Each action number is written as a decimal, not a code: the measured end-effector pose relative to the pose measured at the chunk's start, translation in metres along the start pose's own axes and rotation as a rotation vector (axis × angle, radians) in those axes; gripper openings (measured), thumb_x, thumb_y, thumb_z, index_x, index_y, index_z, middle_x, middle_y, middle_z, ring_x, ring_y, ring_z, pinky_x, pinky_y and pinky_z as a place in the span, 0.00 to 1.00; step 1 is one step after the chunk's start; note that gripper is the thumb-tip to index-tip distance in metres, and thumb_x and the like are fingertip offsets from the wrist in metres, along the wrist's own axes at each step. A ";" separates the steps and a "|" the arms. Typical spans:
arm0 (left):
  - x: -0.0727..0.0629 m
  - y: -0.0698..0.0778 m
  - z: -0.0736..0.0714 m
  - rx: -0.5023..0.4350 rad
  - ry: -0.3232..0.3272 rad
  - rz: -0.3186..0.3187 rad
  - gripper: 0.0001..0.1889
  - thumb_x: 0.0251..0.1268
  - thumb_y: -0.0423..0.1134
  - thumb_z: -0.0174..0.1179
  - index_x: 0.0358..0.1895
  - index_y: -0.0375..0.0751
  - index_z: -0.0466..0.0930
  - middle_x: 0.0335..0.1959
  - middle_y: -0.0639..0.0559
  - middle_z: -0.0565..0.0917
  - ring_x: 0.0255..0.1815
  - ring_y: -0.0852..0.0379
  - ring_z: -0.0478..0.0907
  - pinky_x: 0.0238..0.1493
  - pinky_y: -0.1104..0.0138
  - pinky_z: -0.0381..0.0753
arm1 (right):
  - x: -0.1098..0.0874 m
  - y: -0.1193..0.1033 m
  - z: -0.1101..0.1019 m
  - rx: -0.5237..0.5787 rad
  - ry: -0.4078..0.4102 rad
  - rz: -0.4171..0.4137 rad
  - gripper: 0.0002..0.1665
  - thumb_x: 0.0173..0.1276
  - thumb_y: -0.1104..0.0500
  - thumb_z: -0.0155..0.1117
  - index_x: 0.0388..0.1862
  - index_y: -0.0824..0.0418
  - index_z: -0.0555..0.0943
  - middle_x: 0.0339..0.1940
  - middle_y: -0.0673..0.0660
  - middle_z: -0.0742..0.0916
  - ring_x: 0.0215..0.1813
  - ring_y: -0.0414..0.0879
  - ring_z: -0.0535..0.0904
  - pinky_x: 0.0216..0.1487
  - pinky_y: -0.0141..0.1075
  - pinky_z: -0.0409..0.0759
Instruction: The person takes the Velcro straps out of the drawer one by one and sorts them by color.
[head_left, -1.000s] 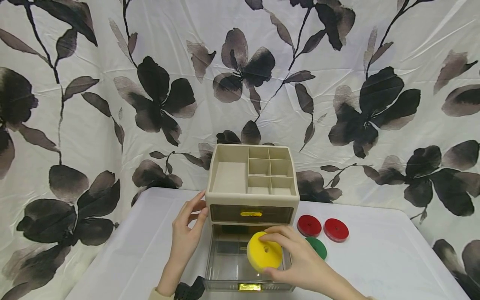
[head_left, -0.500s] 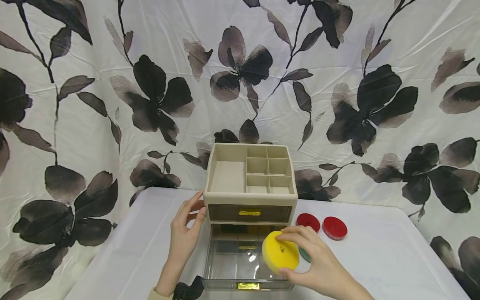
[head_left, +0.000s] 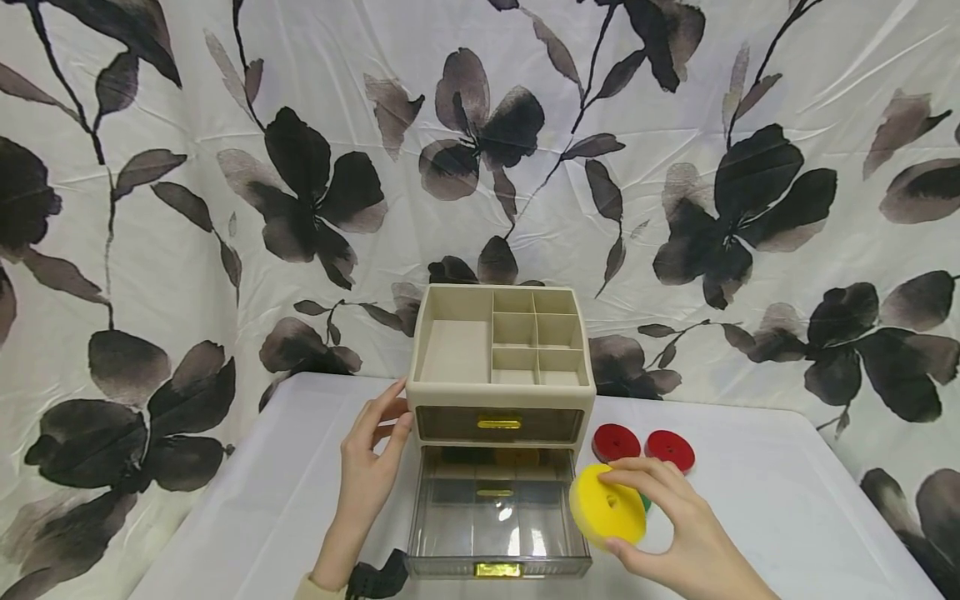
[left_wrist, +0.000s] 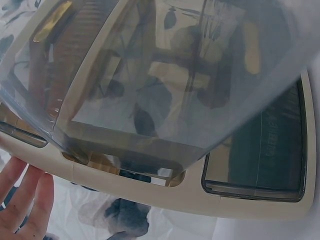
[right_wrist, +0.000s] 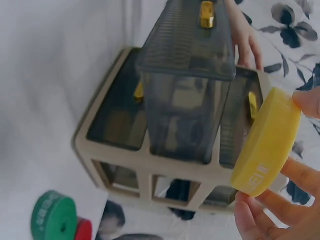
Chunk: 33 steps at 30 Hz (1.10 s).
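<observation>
My right hand [head_left: 678, 521] pinches a yellow roll of tape [head_left: 600, 504] between thumb and fingers, just right of the pulled-out drawer. In the right wrist view, pale lettering shows on the edge of the yellow roll [right_wrist: 267, 145]. The clear drawer [head_left: 450, 569] juts forward from a cream desktop organizer [head_left: 502, 392], with no roll visible in its front part. My left hand [head_left: 370, 467] rests its fingertips against the organizer's left side, fingers mostly straight. Part of the green roll [right_wrist: 52, 217] is hidden behind the yellow one in the head view.
Two red rolls [head_left: 615, 442] lie on the white table [head_left: 757, 492] right of the organizer. Open compartments [head_left: 457, 342] form its top, above a closed smoky drawer [head_left: 450, 425]. A black object [head_left: 378, 577] sits near the left wrist. Floral cloth [head_left: 487, 167] hangs behind.
The right hand has carried the yellow roll rightward, from over the pulled-out drawer to beside it. The left hand stays at the organizer's side.
</observation>
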<state>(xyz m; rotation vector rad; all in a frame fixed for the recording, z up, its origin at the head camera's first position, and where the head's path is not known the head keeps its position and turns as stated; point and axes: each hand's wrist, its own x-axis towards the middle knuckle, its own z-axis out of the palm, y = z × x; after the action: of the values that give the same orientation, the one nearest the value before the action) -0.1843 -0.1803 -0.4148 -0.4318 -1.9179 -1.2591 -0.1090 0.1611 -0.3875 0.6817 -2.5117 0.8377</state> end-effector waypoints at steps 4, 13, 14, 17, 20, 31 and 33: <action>0.000 0.001 -0.001 0.003 -0.001 -0.013 0.26 0.61 0.24 0.60 0.63 0.43 0.74 0.41 0.46 0.83 0.45 0.72 0.77 0.43 0.81 0.77 | -0.007 0.008 -0.002 -0.019 0.027 0.013 0.39 0.40 0.53 0.83 0.54 0.37 0.78 0.55 0.38 0.79 0.56 0.28 0.67 0.48 0.37 0.79; -0.001 0.002 0.000 0.007 -0.003 -0.038 0.26 0.61 0.25 0.60 0.64 0.44 0.74 0.41 0.46 0.83 0.45 0.74 0.76 0.43 0.82 0.76 | -0.028 0.028 0.003 -0.003 -0.079 0.253 0.33 0.45 0.47 0.80 0.52 0.37 0.79 0.54 0.41 0.80 0.52 0.32 0.68 0.45 0.31 0.80; -0.001 0.001 0.000 0.007 -0.003 -0.040 0.26 0.61 0.25 0.60 0.64 0.44 0.74 0.41 0.46 0.83 0.45 0.74 0.76 0.43 0.82 0.76 | -0.029 0.030 0.004 -0.008 -0.112 0.306 0.32 0.46 0.45 0.79 0.52 0.37 0.79 0.55 0.41 0.79 0.52 0.34 0.68 0.46 0.33 0.80; -0.001 0.001 0.000 0.004 -0.004 -0.045 0.26 0.61 0.25 0.60 0.64 0.44 0.74 0.42 0.46 0.83 0.45 0.74 0.76 0.43 0.82 0.76 | -0.035 0.036 0.007 -0.026 -0.174 0.386 0.32 0.47 0.43 0.78 0.53 0.38 0.79 0.56 0.43 0.79 0.52 0.38 0.69 0.47 0.36 0.81; -0.001 0.002 0.000 0.002 -0.005 -0.048 0.26 0.61 0.25 0.60 0.64 0.44 0.74 0.42 0.46 0.83 0.45 0.74 0.76 0.43 0.82 0.76 | -0.040 0.043 0.013 -0.046 -0.180 0.379 0.31 0.47 0.43 0.78 0.53 0.40 0.79 0.55 0.43 0.79 0.52 0.38 0.69 0.46 0.35 0.80; -0.001 0.003 0.000 -0.001 -0.008 -0.052 0.26 0.62 0.25 0.60 0.64 0.45 0.74 0.41 0.46 0.83 0.45 0.73 0.76 0.44 0.82 0.76 | -0.051 0.061 0.028 -0.074 -0.268 0.408 0.34 0.46 0.43 0.77 0.53 0.50 0.80 0.57 0.52 0.79 0.54 0.48 0.71 0.52 0.49 0.79; -0.001 0.003 0.000 -0.002 -0.008 -0.047 0.26 0.62 0.25 0.60 0.64 0.45 0.74 0.41 0.46 0.83 0.45 0.73 0.76 0.44 0.82 0.76 | -0.050 0.063 0.029 -0.051 -0.309 0.448 0.34 0.46 0.44 0.77 0.54 0.51 0.80 0.58 0.54 0.79 0.54 0.49 0.71 0.53 0.50 0.79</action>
<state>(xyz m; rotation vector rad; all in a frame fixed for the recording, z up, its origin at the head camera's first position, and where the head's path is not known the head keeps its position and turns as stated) -0.1819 -0.1794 -0.4136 -0.3953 -1.9444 -1.2918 -0.1107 0.2030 -0.4624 0.2413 -3.0168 0.8617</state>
